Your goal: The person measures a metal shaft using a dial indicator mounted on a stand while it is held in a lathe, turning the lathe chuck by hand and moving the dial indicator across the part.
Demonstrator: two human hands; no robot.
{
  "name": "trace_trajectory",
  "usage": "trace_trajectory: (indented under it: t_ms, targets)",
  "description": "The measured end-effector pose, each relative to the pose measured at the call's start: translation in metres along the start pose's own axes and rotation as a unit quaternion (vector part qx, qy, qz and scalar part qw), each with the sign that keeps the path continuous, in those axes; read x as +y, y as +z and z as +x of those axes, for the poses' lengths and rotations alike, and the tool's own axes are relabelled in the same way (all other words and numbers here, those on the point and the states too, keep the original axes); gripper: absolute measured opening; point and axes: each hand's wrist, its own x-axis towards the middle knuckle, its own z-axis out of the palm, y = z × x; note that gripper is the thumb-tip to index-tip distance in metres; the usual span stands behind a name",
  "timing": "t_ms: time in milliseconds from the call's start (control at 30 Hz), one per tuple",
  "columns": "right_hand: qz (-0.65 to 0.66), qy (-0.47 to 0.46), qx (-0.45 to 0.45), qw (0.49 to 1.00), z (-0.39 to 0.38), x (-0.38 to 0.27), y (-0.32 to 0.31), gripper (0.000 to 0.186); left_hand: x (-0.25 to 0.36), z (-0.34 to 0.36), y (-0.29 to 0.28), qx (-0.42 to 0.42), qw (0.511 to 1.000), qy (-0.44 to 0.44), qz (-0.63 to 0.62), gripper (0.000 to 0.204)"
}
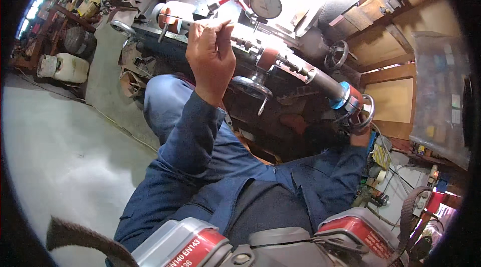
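Note:
My left hand (213,56) is raised over the bar of a lathe-like machine, its thumb and fingertips pinched together. What lies between those fingertips, if anything, is too small to make out. Just beyond stands a round dial gauge (265,5) with a pale face, beside a red-handled lever (223,1). My right hand (359,136) is at the metal handwheel (370,110) on the machine's right end, its fingers partly hidden and seemingly curled on the wheel. Next to it, a blue ring (342,95) circles the grey cylinder (323,84).
A larger handwheel with a crank handle (253,88) juts toward my knees. Another handwheel (336,55) stands behind the bar. Wooden drawers (391,97) and a hanging plastic sheet (441,91) are at right. A white jug (70,68) sits at far left. Respirator filters (188,244) fill the lower edge.

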Motion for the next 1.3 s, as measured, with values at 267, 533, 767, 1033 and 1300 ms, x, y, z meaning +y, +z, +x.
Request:
trace_trajectory:
  t_ms: [267, 533, 767, 1033, 1300]
  targets:
    - [-0.049, -0.058, -0.010, 0.997, -0.020, -0.014, -0.036, 0.027, 0.010, -0.002, 0.000, -0.022, 0.996, -0.076, -0.038, 0.010]
    - [-0.098, -0.045, 0.083, 0.991, -0.009, -0.092, -0.009, 0.041, 0.014, -0.008, 0.007, -0.120, 0.975, -0.164, -0.093, 0.010]
    - [-0.216, -0.124, 0.181, 0.951, -0.023, -0.059, 0.021, 0.041, 0.019, -0.015, 0.011, -0.165, 0.967, -0.175, -0.082, 0.009]
    - [-0.244, -0.181, 0.247, 0.920, -0.026, -0.037, 0.043, 0.046, 0.021, -0.015, 0.008, -0.185, 0.972, -0.139, -0.034, 0.007]
    - [-0.242, -0.157, 0.266, 0.920, -0.028, -0.021, 0.051, 0.050, 0.038, -0.018, 0.015, -0.223, 0.961, -0.141, 0.082, 0.018]
